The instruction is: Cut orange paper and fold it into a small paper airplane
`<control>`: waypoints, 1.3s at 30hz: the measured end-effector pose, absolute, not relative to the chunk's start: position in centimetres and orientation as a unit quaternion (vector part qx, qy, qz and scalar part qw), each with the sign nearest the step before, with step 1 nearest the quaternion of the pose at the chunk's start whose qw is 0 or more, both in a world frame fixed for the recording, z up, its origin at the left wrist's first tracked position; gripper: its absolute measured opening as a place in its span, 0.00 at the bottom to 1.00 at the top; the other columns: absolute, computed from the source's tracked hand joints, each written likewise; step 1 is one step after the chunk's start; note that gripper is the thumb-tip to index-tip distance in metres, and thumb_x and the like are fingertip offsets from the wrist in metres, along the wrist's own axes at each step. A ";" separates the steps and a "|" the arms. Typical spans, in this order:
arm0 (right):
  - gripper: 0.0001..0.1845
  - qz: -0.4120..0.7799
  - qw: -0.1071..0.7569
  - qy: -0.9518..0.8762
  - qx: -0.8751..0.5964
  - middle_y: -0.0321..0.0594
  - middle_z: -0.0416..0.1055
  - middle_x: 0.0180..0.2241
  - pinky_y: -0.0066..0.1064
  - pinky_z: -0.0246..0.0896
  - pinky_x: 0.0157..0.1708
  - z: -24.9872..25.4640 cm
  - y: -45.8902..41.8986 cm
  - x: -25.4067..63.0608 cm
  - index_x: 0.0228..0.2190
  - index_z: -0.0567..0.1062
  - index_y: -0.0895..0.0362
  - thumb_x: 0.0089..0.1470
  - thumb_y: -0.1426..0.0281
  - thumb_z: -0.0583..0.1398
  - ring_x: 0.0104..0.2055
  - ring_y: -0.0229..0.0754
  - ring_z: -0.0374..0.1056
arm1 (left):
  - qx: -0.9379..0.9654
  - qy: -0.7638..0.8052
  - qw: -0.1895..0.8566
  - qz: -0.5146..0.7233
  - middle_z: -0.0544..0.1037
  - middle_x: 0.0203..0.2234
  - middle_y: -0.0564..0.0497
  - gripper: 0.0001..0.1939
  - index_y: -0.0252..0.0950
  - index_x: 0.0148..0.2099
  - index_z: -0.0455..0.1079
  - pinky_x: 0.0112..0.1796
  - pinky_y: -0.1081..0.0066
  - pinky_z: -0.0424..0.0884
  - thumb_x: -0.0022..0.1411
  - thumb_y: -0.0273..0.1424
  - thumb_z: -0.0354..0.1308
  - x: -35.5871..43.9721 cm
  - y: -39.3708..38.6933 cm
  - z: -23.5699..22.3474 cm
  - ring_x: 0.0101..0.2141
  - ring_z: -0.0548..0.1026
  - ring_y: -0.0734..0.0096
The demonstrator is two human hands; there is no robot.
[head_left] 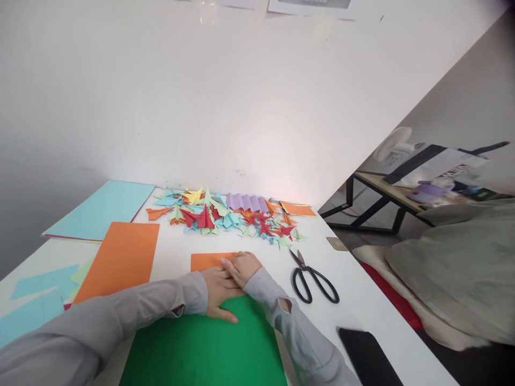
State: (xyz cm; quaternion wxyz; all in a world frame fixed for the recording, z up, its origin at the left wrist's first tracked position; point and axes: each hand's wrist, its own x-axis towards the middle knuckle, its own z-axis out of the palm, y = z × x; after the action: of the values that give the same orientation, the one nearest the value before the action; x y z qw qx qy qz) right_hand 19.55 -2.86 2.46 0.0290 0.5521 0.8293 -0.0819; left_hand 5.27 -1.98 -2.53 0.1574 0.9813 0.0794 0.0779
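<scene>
My left hand (pixel 219 292) lies flat with fingers stretched out, resting across the far edge of a green paper sheet (pixel 205 348) and the near edge of a small orange paper (pixel 207 260). My right hand (pixel 241 266) sits just beyond it, fingers together and curled down, pressing on the orange paper. The two hands touch. Both arms wear grey sleeves.
A larger orange sheet (pixel 120 257) and a light blue sheet (pixel 102 209) lie to the left. A heap of several folded paper shapes (pixel 229 214) lies behind. Black scissors (pixel 311 279) rest to the right, a dark phone (pixel 368 356) near the table's right edge.
</scene>
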 end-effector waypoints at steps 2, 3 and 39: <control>0.31 -0.075 0.036 0.828 0.555 0.45 0.75 0.29 0.34 0.53 0.40 2.6 -3.1 19.3 0.29 0.77 0.57 0.61 0.59 0.38 0.37 0.42 0.68 | 0.981 0.073 0.162 0.081 0.60 0.57 0.45 0.37 0.39 0.61 0.51 0.57 0.59 0.46 0.54 0.51 0.49 5.1 -2.0 -2.6 0.57 0.55 0.56; 0.31 -0.069 0.037 0.827 0.557 0.45 0.76 0.29 0.35 0.52 0.41 2.7 -3.2 19.2 0.29 0.77 0.57 0.61 0.59 0.38 0.38 0.43 0.68 | 0.981 0.071 0.164 0.079 0.60 0.57 0.44 0.37 0.37 0.61 0.51 0.57 0.59 0.46 0.54 0.51 0.49 5.0 -2.1 -2.6 0.57 0.55 0.57; 0.26 -0.064 -0.110 0.816 0.563 0.46 0.58 0.56 0.51 0.41 0.55 -3.7 -8.0 20.6 0.55 0.59 0.57 0.57 0.61 0.48 0.60 0.48 0.50 | 0.966 0.238 0.083 0.051 0.61 0.56 0.40 0.23 0.34 0.53 0.59 0.57 0.54 0.46 0.61 0.42 0.44 -7.1 -6.2 -1.7 0.56 0.58 0.59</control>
State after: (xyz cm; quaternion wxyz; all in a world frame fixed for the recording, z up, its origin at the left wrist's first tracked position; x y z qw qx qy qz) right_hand 20.57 -8.02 -3.75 -0.1096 0.5634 0.8164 -0.0636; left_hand -7.12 -6.16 -1.72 0.0829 0.9663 0.2381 0.0512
